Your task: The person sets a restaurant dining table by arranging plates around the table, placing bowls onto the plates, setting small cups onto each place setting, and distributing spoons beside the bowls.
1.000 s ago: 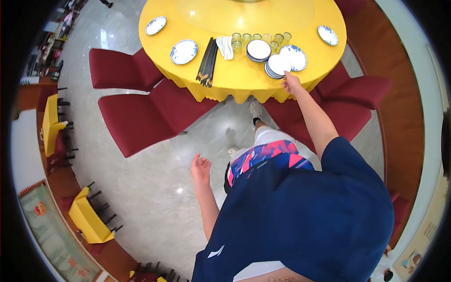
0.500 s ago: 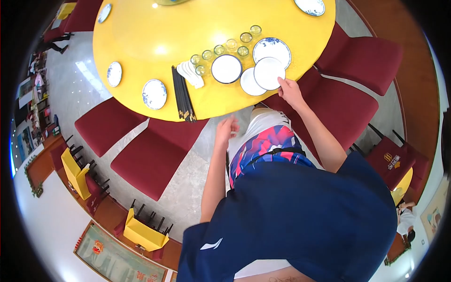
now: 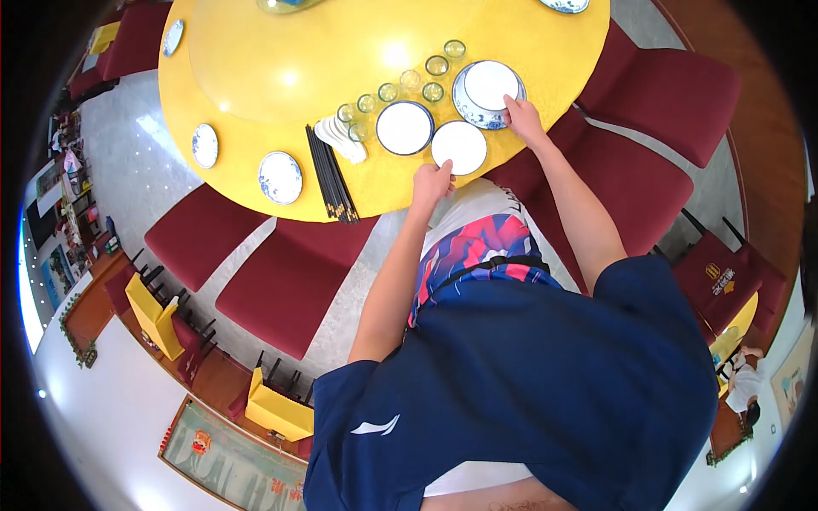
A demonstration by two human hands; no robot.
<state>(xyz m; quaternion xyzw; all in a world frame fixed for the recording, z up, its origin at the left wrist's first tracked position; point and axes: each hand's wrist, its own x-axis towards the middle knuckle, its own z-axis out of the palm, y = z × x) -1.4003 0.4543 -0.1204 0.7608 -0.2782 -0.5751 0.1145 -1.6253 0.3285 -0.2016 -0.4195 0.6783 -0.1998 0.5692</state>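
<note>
My right hand (image 3: pixel 523 119) grips the edge of a small white plate (image 3: pixel 492 83), which is over a larger blue-patterned plate (image 3: pixel 483 119). At the near edge of the stack of white plates (image 3: pixel 460 148), my left hand (image 3: pixel 434 182) pinches the rim. Just left of that stack stands a dark-rimmed stack of white dishes (image 3: pixel 405 128). Several greenish glasses (image 3: pixel 388 92) form a line behind them. White spoons (image 3: pixel 342 139) lie beside a bundle of black chopsticks (image 3: pixel 331 175).
All this is on a round yellow-covered table (image 3: pixel 247 111). Patterned plates (image 3: pixel 280 177) sit along its left rim. Dark red chairs (image 3: pixel 281 285) flank me on both sides. A person in a white top (image 3: pixel 745 383) is at the far lower right.
The right hand has taken a white plate off the stack and brought it over the patterned plate. My left hand has risen from below the table to the stack's edge.
</note>
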